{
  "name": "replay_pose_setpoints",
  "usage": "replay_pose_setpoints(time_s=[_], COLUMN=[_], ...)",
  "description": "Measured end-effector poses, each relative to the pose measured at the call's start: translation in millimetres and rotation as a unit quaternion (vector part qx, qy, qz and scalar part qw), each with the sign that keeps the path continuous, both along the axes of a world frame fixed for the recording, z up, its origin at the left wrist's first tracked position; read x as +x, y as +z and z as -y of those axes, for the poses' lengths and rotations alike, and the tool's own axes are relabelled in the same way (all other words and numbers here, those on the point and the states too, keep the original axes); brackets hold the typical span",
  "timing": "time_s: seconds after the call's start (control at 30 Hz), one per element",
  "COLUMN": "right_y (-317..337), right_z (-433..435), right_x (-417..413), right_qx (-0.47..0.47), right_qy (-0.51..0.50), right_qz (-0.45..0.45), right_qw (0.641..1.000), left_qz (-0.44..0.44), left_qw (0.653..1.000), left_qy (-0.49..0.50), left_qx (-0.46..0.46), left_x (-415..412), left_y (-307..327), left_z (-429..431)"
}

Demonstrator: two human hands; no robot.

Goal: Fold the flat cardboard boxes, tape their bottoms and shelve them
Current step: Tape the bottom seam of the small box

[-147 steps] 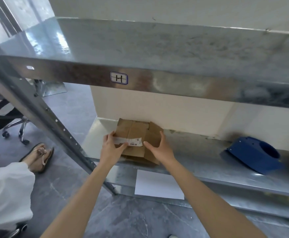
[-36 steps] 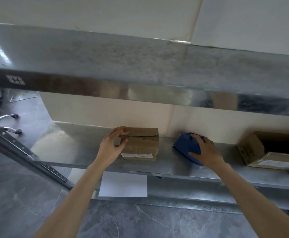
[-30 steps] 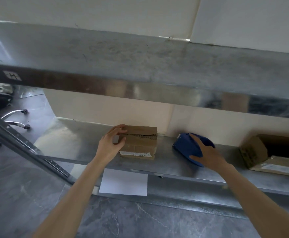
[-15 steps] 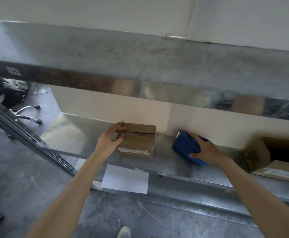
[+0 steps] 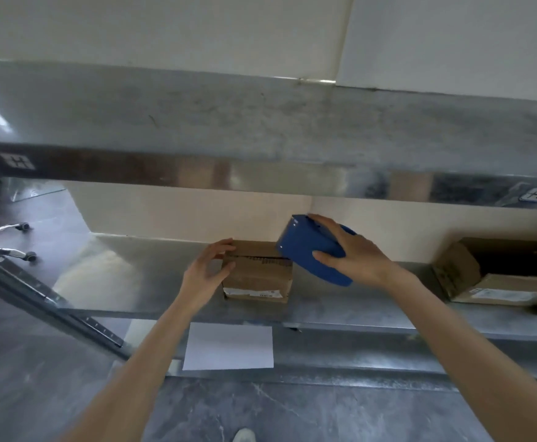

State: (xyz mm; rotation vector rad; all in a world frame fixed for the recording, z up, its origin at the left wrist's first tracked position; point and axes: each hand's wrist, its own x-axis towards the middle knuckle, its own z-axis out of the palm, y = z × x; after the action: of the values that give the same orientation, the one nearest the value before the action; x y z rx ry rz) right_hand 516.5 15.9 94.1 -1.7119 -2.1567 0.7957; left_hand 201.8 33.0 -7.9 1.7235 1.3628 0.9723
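Note:
A small folded cardboard box (image 5: pixel 257 275) stands on the lower metal shelf (image 5: pixel 152 282), a white label along its front bottom edge and its top flaps meeting in a seam. My left hand (image 5: pixel 208 271) holds the box's left side, fingers over the top left corner and thumb on the front face. My right hand (image 5: pixel 354 256) grips a blue tape dispenser (image 5: pixel 308 250), lifted off the shelf and tilted, its front end over the box's top right corner.
Another cardboard box (image 5: pixel 496 275) lies open on its side at the shelf's right end. The upper shelf (image 5: pixel 260 129) hangs close overhead. A slanted metal upright (image 5: pixel 37 291) crosses at the left. A white sheet (image 5: pixel 228 346) hangs below the shelf edge; chair legs (image 5: pixel 9 240) stand far left.
My right hand has picked the blue tape dispenser up off the shelf and brought it left, over the box's right corner. My left hand stays on the box's left side.

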Motion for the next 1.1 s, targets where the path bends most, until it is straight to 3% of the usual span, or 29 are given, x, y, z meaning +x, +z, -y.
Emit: replay_pose_setpoints(time_s=[0.13, 0.37, 0.6, 0.9, 1.0, 1.1], right_y=[14.5, 20.8, 20.2, 6.6, -0.4, -0.5], right_z=[2.3, -0.6, -3.3, -5.1, -4.2, -3.2], right_x=[-43.9, -60.6, -69.7, -64.6, -61.2, -58.2], right_qx=[0.018, 0.053, 0.005, 0.001, 0.005, 0.027], right_qy=[0.029, -0.004, 0.040, 0.103, 0.121, 0.132], right_qz=[0.024, 0.096, 0.044, 0.103, 0.111, 0.116], right_qw=[0.999, 0.994, 0.998, 0.989, 0.986, 0.984], left_qz=[0.012, 0.018, 0.056, 0.070, 0.094, 0.060], left_qw=[1.000, 1.000, 0.998, 0.995, 0.994, 0.994], left_qy=[0.008, 0.008, 0.006, -0.016, -0.031, -0.075], left_qx=[0.003, 0.001, -0.037, -0.072, -0.046, -0.052], left_x=[0.2, 12.6, 8.7, -1.1, -1.4, 5.0], left_y=[-1.8, -2.3, 2.7, 22.8, 40.4, 57.6], left_z=[2.1, 2.3, -1.6, -12.9, -21.9, -28.1])
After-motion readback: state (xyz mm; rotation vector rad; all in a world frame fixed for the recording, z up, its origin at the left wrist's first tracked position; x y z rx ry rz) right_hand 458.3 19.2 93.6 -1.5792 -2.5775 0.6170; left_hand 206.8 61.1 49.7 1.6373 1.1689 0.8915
